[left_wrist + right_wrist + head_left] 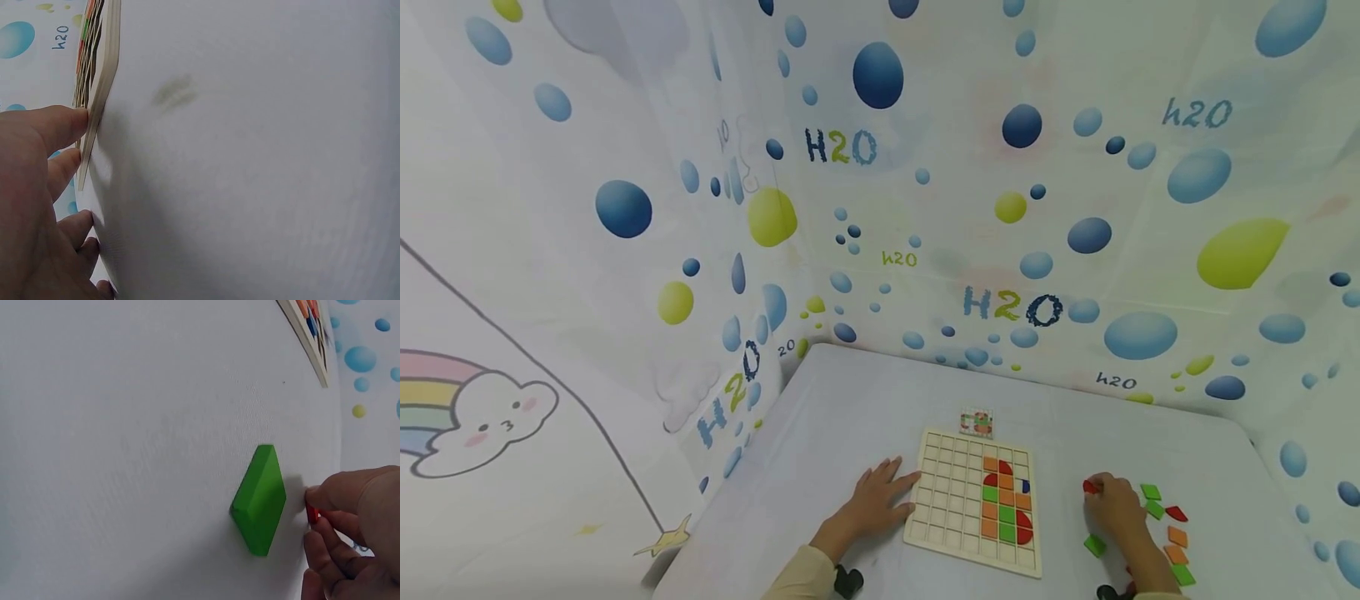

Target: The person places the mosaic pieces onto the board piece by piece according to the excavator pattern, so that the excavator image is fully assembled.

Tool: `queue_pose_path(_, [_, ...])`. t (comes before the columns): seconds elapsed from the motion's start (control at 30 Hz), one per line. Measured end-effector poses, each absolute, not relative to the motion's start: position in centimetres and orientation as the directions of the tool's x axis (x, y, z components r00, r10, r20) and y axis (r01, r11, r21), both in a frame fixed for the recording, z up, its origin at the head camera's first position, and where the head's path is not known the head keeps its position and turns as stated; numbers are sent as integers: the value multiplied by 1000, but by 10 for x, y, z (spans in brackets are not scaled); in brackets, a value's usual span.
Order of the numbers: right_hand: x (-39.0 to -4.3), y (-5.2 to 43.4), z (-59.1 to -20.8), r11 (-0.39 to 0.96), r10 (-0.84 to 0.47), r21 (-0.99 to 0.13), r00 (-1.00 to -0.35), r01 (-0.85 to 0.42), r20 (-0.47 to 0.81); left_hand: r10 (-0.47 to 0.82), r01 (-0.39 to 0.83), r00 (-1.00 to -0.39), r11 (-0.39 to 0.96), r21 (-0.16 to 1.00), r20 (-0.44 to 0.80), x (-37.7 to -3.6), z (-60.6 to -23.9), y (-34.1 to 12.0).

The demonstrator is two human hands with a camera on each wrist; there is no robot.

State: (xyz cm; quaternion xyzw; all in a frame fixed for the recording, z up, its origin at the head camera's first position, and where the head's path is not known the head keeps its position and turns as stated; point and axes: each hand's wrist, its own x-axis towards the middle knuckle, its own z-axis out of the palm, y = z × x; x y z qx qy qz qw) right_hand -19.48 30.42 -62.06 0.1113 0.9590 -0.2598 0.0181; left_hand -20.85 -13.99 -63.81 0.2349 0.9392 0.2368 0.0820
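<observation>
A wooden grid board (951,504) lies on the white table (850,417), with orange, green and red tiles filling part of its right columns. My left hand (874,498) lies flat on the table, its straight fingers touching the board's left edge (100,87). My right hand (1112,502) is right of the board and pinches a small red piece (1088,487), seen as a red sliver (312,515) between the fingertips in the right wrist view. A green rhombus tile (259,500) lies just beside that hand.
Loose green, orange and red tiles (1172,533) lie scattered to the right of my right hand, with another green tile (1093,546) near the wrist. A small pattern card (976,422) stands behind the board. Bubble-printed curtain walls (925,208) enclose the table.
</observation>
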Motion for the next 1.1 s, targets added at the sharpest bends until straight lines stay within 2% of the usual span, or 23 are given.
queue_pose_path(0.23, [-200, 288, -626, 844, 160, -501, -981, 193, -109, 480, 406, -876, 782, 474, -41, -209, -638, -140])
queue_pose_path(0.4, [-195, 257, -611, 836, 162, -518, -984, 179, -77, 476, 397, -878, 784, 477, -51, -209, -640, -139])
queue_pose_path(0.6, [-182, 208, -597, 864, 50, -503, -998, 32, 22, 473, 398, -880, 781, 481, -41, -208, -639, -139])
queue_pose_path(0.8, [-164, 164, -605, 858, -106, -493, -989, -143, 102, 485, 412, -874, 774, 480, -32, -209, -641, -139])
queue_pose_path(1.1, [-149, 129, -618, 871, -166, -437, -973, -222, 162, 484, 412, -874, 774, 481, -31, -209, -641, -139])
